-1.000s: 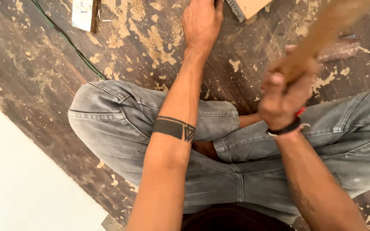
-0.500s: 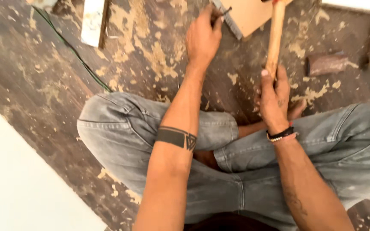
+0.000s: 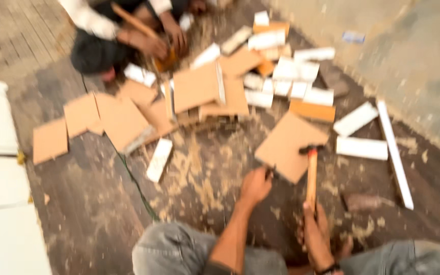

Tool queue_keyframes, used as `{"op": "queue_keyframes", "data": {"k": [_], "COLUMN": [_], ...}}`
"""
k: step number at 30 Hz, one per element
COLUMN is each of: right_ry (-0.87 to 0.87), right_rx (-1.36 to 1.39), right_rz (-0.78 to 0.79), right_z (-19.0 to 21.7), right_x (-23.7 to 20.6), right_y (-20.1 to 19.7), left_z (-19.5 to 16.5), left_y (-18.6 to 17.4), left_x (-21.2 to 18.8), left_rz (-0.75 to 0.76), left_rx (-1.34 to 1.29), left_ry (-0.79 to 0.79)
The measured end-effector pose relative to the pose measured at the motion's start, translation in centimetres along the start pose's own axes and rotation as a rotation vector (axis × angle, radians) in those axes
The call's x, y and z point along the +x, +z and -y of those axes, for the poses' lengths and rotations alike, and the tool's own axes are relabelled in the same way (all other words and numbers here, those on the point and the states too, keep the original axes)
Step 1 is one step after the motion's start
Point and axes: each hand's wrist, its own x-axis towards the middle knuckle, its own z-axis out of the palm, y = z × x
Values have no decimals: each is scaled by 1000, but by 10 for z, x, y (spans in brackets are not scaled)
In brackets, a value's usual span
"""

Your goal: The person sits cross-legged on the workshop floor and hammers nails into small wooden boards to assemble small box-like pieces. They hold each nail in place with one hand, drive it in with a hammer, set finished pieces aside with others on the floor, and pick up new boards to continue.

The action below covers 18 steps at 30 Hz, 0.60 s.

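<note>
Brown board (image 3: 289,145), a square piece lying tilted on the dusty floor (image 3: 92,203), is what both hands work at. The left hand (image 3: 255,186) rests at its near corner, fingers pinched shut on something small and dark; it is too blurred to tell what it is. The right hand (image 3: 315,229) is closed round the wooden handle of a hammer (image 3: 311,173), whose dark head sits upright over the board's near edge.

To strike well, I judge the left fingers should stay low and clear of the head's path, with the board pressed flat so it cannot skid on the sawdust (image 3: 199,173). A short, square tap would serve better than a swing.

White strips (image 3: 361,147) and more boards lie scattered just beyond. At the far side another person (image 3: 123,35) crouches over a similar piece, well apart.
</note>
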Motion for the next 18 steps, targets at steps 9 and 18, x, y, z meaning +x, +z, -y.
{"op": "queue_keyframes", "data": {"k": [9,18], "right_ry": [105,151], "right_rx": [119,306], "right_rz": [-48,-126], "right_z": [-25,-7], "right_x": [36,30], "right_y": [1,-6], "left_z": [-12,-2], "left_y": [-12,-19], "left_x": [-1,10], "left_rz": [-172,-260], "left_rx": [-127,-181], "left_ry": [4,-38]}}
